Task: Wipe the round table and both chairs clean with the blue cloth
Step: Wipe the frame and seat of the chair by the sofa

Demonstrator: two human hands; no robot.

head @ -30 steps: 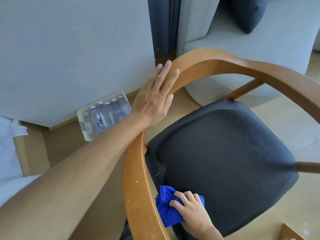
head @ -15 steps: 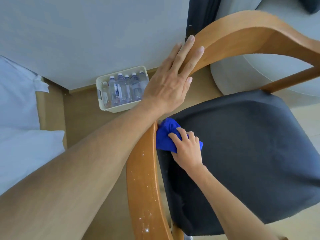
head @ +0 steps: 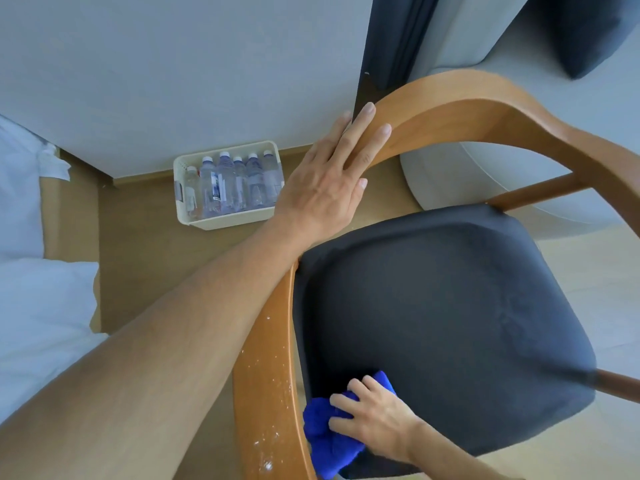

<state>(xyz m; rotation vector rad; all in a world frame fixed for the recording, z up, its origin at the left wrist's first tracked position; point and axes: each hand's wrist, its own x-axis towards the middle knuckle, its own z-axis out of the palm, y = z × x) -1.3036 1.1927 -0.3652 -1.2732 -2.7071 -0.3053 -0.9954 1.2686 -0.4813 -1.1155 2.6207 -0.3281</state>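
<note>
A chair with a curved wooden backrest (head: 485,112) and a dark grey seat cushion (head: 450,306) fills the right half of the view. My left hand (head: 332,181) lies flat on the top of the wooden back, fingers together and stretched out. My right hand (head: 374,420) presses the bunched blue cloth (head: 329,438) against the near left corner of the seat, beside the wooden rail. White specks dot the near stretch of that rail (head: 266,403). The round table and the other chair are out of view.
A cream basket (head: 183,209) with several water bottles sits on the floor by the grey wall. White bedding (head: 38,306) lies at the left. A grey sofa (head: 450,181) with a dark cushion (head: 581,32) stands behind the chair, next to a dark curtain (head: 394,39).
My right hand slid the blue cloth up the seat's left edge toward the backrest, then back down to the near corner. My left hand stayed on the chair back.
</note>
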